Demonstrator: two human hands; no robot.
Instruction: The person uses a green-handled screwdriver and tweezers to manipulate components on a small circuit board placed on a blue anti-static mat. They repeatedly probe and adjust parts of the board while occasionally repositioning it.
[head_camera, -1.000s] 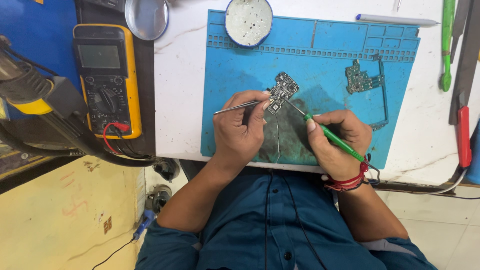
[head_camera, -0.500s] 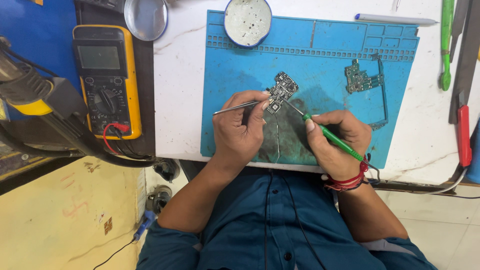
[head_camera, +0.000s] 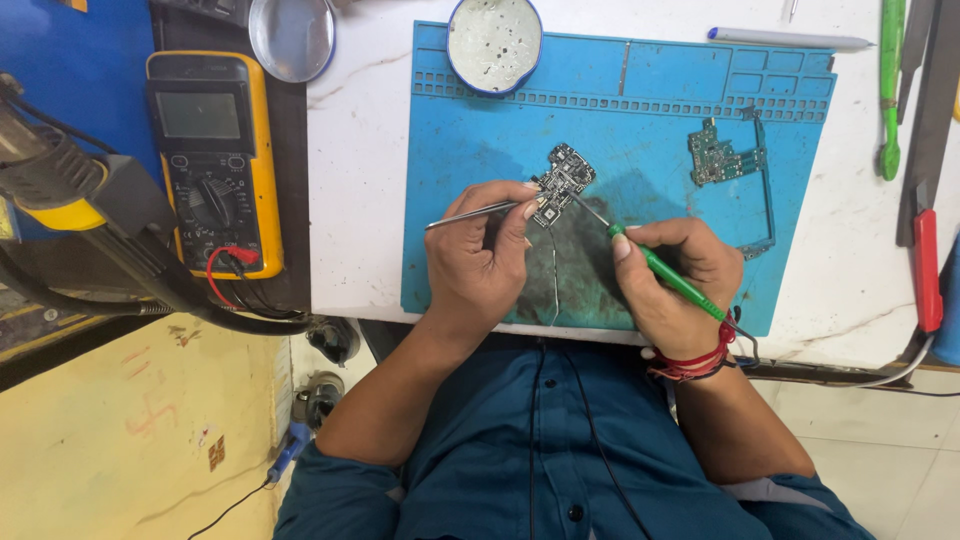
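A small dark circuit board (head_camera: 562, 180) lies on the blue work mat (head_camera: 660, 110). My left hand (head_camera: 480, 255) grips metal tweezers (head_camera: 470, 213) whose tips touch the board's lower left edge. My right hand (head_camera: 670, 280) holds a green-handled soldering iron (head_camera: 672, 276) like a pen, its thin metal tip reaching the board from the right. A fine wire runs down from the board between my hands.
A second green circuit board with a thin frame (head_camera: 725, 155) lies at the mat's right. A round tin (head_camera: 494, 40) sits at the mat's top edge. A yellow multimeter (head_camera: 212, 160) stands left. Tools (head_camera: 890, 90) and a pen (head_camera: 790, 40) lie at the right and top.
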